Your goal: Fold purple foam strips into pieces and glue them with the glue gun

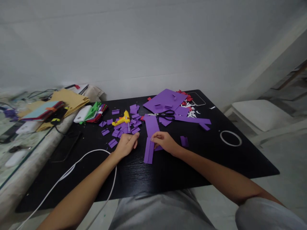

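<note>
Strip (148, 151) is pinched near its far end by the right hand (165, 142), on the table (134, 180). Left of the strip, the left hand (126, 144) is curled; its grip cannot be told. Beyond the strip, scissors (157, 114) and glue gun (123, 120) are seen.

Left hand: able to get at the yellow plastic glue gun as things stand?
Likely yes: the left hand is close to the glue gun, with only small purple paper pieces between.
</note>
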Demonstrator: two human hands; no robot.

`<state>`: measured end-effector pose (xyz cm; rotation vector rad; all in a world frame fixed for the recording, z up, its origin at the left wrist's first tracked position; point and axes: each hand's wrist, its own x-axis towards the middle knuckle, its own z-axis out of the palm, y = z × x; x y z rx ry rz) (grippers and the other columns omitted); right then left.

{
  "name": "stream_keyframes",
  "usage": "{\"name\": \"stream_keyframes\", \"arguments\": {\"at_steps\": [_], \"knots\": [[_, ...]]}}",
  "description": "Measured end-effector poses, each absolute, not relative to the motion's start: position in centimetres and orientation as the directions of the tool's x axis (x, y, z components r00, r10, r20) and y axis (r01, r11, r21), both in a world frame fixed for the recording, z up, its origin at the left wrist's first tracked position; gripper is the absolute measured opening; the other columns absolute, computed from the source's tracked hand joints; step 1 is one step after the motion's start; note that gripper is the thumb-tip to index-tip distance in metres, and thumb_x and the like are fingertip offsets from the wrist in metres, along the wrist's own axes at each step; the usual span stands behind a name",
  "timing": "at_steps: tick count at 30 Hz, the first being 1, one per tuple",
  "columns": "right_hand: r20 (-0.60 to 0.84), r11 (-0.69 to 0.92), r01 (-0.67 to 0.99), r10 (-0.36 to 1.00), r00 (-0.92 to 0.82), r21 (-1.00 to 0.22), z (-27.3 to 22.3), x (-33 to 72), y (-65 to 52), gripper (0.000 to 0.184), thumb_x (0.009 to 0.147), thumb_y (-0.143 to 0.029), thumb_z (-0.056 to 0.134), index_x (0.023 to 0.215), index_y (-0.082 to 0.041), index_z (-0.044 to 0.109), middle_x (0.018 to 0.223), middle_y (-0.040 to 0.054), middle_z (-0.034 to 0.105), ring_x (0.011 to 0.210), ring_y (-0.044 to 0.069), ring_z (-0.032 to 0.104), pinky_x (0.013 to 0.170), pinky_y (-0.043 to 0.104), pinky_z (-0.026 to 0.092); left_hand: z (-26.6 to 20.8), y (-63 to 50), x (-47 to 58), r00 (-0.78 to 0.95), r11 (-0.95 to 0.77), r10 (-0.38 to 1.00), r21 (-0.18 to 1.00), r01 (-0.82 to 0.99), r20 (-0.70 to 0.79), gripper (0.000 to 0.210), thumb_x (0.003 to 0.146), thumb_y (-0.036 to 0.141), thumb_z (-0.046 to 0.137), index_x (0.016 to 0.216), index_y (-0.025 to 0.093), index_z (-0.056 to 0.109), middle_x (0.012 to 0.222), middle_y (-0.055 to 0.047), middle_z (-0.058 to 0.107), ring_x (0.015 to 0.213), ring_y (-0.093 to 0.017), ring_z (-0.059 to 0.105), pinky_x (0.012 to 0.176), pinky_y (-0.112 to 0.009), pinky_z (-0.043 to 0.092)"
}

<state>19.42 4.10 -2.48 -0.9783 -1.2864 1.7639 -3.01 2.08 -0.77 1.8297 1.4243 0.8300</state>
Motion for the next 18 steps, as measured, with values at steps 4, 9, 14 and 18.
{"name": "stream_keyframes", "arguments": {"at_steps": [4, 9, 14, 18], "knots": [[-0.170, -0.253, -0.141, 0.886, -0.432, -0.957, -2.64, 19.42, 4.18, 0.023, 0.068, -0.032, 0.081, 0.076, -0.015, 0.068, 0.067, -0.0006, 0.069, 0.058, 0.013, 0.067, 0.060, 0.027, 0.060, -1.38, 2.28, -2.86, 0.131, -0.254, 0.967, 0.794, 0.553, 0.217, 0.034, 0.095, 0.044, 0.058, 0.088, 0.016, 0.076, 0.047, 0.007, 0.045, 0.044, -0.009, 0.039, 0.046, -0.023, 0.027], [-0.174, -0.257, -0.148, 0.888, -0.425, -0.955, -2.80, 19.45, 4.36, 0.022, 0.067, -0.031, 0.081, 0.076, -0.015, 0.068, 0.067, -0.0006, 0.069, 0.061, 0.014, 0.067, 0.061, 0.029, 0.061, -1.57, 2.20, -3.17, 0.079, -0.219, 0.975, 0.825, 0.520, 0.208, 0.035, 0.090, 0.024, 0.055, 0.121, 0.017, 0.069, 0.039, 0.011, 0.039, 0.033, -0.009, 0.036, 0.040, -0.021, 0.023], [-0.174, -0.257, -0.145, 0.888, -0.426, -0.956, -2.76, 19.44, 4.30, 0.022, 0.067, -0.031, 0.080, 0.076, -0.016, 0.067, 0.068, -0.0006, 0.069, 0.062, 0.015, 0.067, 0.062, 0.029, 0.061, -1.09, 1.94, -3.15, 0.083, -0.112, 0.993, 0.870, 0.480, 0.081, 0.028, 0.085, 0.017, 0.050, 0.111, 0.020, 0.060, 0.032, 0.013, 0.044, 0.025, -0.013, 0.043, 0.033, -0.020, 0.027], [-0.177, -0.259, -0.140, 0.886, -0.429, -0.956, -2.75, 19.40, 4.22, 0.021, 0.068, -0.031, 0.079, 0.076, -0.016, 0.068, 0.069, -0.0004, 0.069, 0.063, 0.015, 0.068, 0.063, 0.030, 0.061, -1.15, 2.06, -2.79, 0.110, -0.172, 0.985, 0.860, 0.480, 0.135, 0.025, 0.091, 0.026, 0.054, 0.116, 0.022, 0.053, 0.056, 0.006, 0.068, 0.035, -0.011, 0.052, 0.040, -0.020, 0.039]]}}
